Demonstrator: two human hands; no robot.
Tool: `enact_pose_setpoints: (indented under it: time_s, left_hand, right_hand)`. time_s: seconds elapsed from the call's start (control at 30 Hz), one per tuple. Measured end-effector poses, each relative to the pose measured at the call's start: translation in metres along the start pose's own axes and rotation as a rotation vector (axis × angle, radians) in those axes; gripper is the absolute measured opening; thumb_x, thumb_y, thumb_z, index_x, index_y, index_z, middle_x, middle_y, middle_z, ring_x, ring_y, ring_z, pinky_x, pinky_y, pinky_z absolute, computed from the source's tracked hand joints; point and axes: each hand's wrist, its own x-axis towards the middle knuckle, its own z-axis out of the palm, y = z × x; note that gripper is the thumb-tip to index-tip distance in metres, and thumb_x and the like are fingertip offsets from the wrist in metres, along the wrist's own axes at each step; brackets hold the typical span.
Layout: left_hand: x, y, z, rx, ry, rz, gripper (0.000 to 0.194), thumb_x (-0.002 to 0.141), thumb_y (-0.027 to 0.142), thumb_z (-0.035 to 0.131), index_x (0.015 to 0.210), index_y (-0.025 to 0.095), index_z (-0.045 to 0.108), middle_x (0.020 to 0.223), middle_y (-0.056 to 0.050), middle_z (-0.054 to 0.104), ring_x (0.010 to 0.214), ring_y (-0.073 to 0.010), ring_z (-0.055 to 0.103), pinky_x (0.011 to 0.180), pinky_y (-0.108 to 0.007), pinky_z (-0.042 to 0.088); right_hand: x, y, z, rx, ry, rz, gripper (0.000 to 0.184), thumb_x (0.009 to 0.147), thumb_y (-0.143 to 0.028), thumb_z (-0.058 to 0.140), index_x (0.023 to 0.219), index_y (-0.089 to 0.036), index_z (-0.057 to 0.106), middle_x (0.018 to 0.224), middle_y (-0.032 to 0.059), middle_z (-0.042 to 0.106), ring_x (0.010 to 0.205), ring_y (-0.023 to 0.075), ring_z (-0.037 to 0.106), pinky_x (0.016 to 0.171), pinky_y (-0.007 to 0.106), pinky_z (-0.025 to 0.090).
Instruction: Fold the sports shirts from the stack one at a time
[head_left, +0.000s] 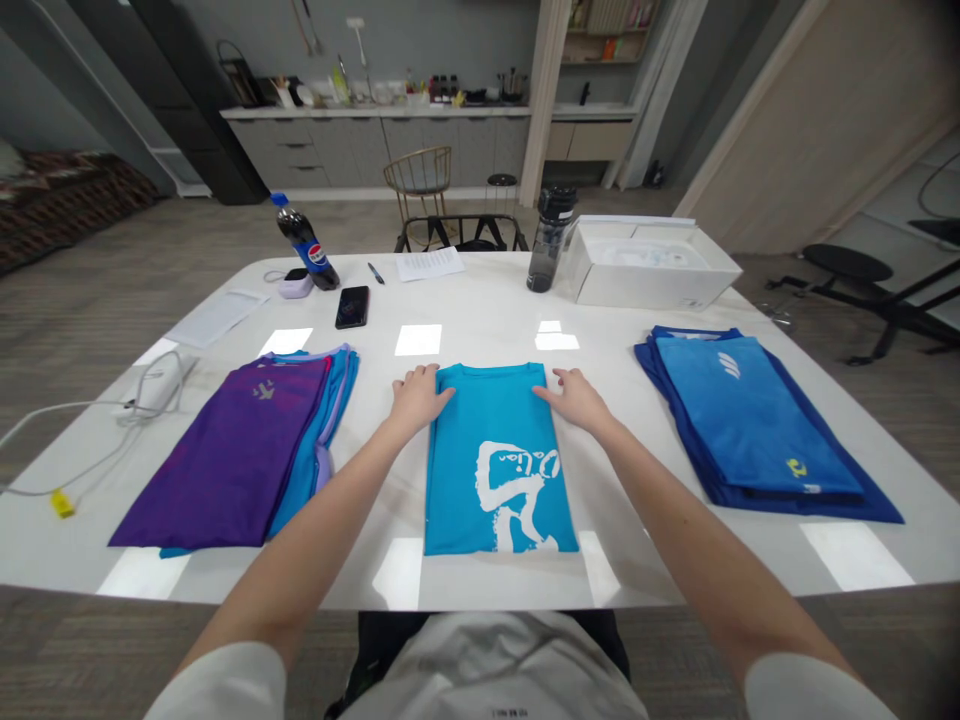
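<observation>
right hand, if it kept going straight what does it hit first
The folded turquoise T-shirt, which the right hand touches at its edge; past it the left hand seems next in line, though depth is unclear.

Grey cabinets (360, 150) line the far wall at upper centre, a gold wire chair (420, 175) before them; a patterned sofa (67, 195) sits at far left, a black padded seat (847, 263) at right, on grey plank flooring (97, 340).

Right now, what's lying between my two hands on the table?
In the head view, a folded turquoise T-shirt with a white print lies between your left hand and right hand, both touching it.
</observation>
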Motion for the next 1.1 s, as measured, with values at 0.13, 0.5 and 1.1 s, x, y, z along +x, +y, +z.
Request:
enact_pose_setpoints:
  time_s: [0.13,0.5,1.1]
  left_hand:
    - [0.036,0.004,0.011,0.023,-0.108,-0.103,0.06,0.083,0.055,0.069,0.128,0.018,0.057,0.132,-0.021,0.065,0.127,-0.0399,0.057,0.101,-0.054,0.044]
    - [0.02,0.0,0.007,-0.399,-0.014,0.073,0.027,0.081,0.036,0.069,0.104,0.023,0.066,0.107,-0.002,0.074,0.101,-0.0231,0.066,0.092,-0.035,0.05]
    - [-0.064,0.22,-0.069,-0.77,0.038,0.736,0.019,0.091,0.044,0.066,0.096,0.026,0.071,0.092,-0.003,0.069,0.088,-0.0203,0.065,0.082,-0.033,0.053]
  right_hand:
    - [0.04,-0.008,0.011,-0.043,-0.097,0.064,0.056,0.087,-0.061,0.067,0.119,-0.016,0.067,0.119,0.0156,0.068,0.1,0.0278,0.068,0.08,0.033,0.049]
    - [-0.025,-0.014,0.017,-0.002,0.297,-0.269,0.027,0.102,-0.043,0.047,0.101,-0.02,0.062,0.104,0.0116,0.062,0.1,0.0264,0.058,0.089,0.036,0.047]
    - [-0.237,0.08,-0.123,0.17,0.88,0.11,0.022,0.098,-0.049,0.049,0.088,-0.031,0.054,0.087,0.0077,0.057,0.087,0.0281,0.057,0.081,0.044,0.049]
